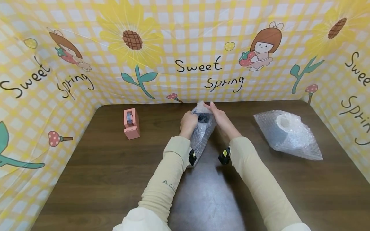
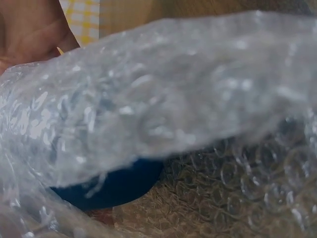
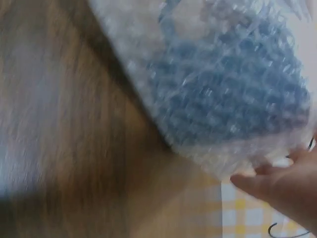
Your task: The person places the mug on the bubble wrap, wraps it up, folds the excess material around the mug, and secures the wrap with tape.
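In the head view a sheet of bubble wrap (image 1: 201, 133) lies lengthwise between both hands, folded around a dark blue object (image 1: 204, 117). The left hand (image 1: 189, 122) has its fingers curled over the wrap's left side. At the far end the right hand (image 1: 222, 120) pinches the wrap's edge. Through the bubbles the blue object (image 3: 223, 94) shows as a wide body in the right wrist view; its kind is blurred by the wrap. A rounded blue part (image 2: 119, 186) peeks out under the fold in the left wrist view.
A pink tape dispenser (image 1: 131, 123) stands at the left of the brown wooden table (image 1: 101, 179). At the right lies another bubble-wrapped bundle (image 1: 289, 134) with a pale blue, round-topped thing inside. A yellow checked cloth (image 1: 190, 41) hangs around the back and sides.
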Tool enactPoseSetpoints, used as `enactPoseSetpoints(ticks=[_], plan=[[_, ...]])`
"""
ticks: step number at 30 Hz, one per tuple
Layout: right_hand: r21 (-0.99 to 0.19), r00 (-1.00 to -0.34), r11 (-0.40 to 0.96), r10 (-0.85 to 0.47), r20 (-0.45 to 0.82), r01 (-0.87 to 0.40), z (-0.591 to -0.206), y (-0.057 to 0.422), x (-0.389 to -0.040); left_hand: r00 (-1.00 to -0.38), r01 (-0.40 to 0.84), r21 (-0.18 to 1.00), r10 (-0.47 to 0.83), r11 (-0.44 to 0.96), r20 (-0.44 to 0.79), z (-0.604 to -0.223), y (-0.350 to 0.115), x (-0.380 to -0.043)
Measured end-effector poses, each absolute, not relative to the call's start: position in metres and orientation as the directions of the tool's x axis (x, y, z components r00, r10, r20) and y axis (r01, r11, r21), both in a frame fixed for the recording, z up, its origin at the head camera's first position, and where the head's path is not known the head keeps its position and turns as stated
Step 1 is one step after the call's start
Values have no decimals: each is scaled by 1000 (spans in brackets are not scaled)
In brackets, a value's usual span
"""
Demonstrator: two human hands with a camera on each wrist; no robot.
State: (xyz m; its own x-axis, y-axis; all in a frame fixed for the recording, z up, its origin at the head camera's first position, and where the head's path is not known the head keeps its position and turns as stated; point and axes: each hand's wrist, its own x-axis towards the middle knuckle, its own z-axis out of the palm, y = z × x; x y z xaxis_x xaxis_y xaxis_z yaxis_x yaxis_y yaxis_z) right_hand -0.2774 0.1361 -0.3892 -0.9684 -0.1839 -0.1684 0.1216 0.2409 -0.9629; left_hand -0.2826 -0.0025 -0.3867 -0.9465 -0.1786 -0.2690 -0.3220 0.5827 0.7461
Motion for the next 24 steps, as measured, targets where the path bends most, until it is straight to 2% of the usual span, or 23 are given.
enactPoseSetpoints(ticks=[7,13,17,24], plan=[[-967,-974,195,-122,-189,163,-387,132,-277,-958,-285,771,-143,569,-248,-386,-5,-283],[-957,-978,268,-140,-156,114,-388,132,-278,-956,-278,839,-51,467,-288,-384,-13,-285],[-945,-981,312,-133,-144,97,-389,132,-279,-935,-319,875,31,365,-354,-380,-18,-286],[-944,-985,314,-108,-137,97,-389,131,-279,-856,-378,839,198,392,-478,-364,-36,-284]])
